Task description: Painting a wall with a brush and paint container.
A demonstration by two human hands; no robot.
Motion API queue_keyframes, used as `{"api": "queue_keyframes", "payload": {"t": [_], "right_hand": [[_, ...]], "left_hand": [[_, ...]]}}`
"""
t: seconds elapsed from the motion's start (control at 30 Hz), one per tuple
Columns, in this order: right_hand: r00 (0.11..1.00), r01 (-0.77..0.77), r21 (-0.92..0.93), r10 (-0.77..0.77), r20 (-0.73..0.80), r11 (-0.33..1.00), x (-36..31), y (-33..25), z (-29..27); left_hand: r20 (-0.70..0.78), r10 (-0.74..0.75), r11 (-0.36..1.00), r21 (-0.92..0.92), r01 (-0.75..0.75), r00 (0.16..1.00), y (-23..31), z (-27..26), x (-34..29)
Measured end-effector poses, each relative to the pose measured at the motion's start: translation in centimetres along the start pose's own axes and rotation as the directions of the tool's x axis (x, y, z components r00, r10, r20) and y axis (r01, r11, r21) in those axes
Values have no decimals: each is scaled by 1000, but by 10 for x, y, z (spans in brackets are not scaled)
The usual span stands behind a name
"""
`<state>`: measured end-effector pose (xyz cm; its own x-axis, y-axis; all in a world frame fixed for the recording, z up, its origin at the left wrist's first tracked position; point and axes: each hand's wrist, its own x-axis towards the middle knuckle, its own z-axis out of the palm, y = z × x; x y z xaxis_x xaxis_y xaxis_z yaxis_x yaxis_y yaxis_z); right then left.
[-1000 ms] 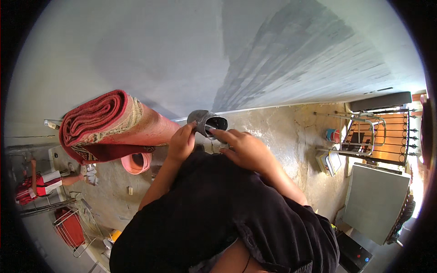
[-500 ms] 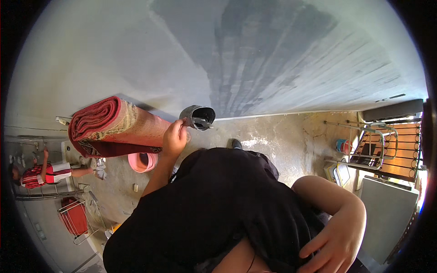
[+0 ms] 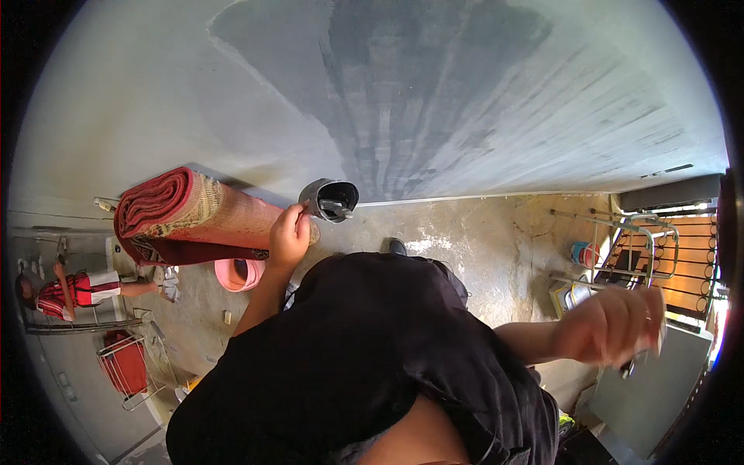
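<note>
My left hand [image 3: 290, 236] grips the side of a dark grey, paint-smeared cup-like container [image 3: 316, 195], tilted so its mouth shows. A flat grey object [image 3: 339, 208] lies inside it; its kind is unclear. Out to the right, my right hand [image 3: 608, 327] is raised with bent fingers, smeared by motion. A small dark shape [image 3: 628, 367] shows just under those fingers, and whether the hand holds it is unclear. In front of me, a grey wall [image 3: 263, 147] carries a broad darker grey, streaked patch [image 3: 434, 93].
A rolled red rug [image 3: 209, 213] leans along the wall on the left, beside a pink bucket [image 3: 232, 277]. Another person [image 3: 66, 296] is at far left, near a wire rack [image 3: 128, 368]. To the right are a metal frame [image 3: 651, 244] and a grey panel [image 3: 651, 387].
My right hand has risen from beside my shirt and swung out, its fingers now bent and blurred. My left hand and the container have shifted slightly left in view.
</note>
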<state>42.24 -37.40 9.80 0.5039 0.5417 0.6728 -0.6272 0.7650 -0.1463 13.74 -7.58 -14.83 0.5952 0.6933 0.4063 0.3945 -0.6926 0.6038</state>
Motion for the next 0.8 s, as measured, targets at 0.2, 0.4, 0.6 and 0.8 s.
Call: {"api": "queue_keyframes", "payload": {"t": [0.2,0.4,0.6,0.8], "right_hand": [[783,-161,-43,101,-613,986,-24,24,-26],[629,-220,140,250,-736,966,-39,18,-41],[683,-263,-168,61,-728,950,-46,2,-37],[665,-300,-183,68,-743,936,-54,1,-33]], "left_hand": [[33,-48,997,64,46,998,-11,-8,-12],[25,-65,995,80,63,998,-16,-16,-10],[28,-78,996,42,77,997,-25,-24,-5],[87,-128,992,-4,129,988,-34,-27,-6]]}}
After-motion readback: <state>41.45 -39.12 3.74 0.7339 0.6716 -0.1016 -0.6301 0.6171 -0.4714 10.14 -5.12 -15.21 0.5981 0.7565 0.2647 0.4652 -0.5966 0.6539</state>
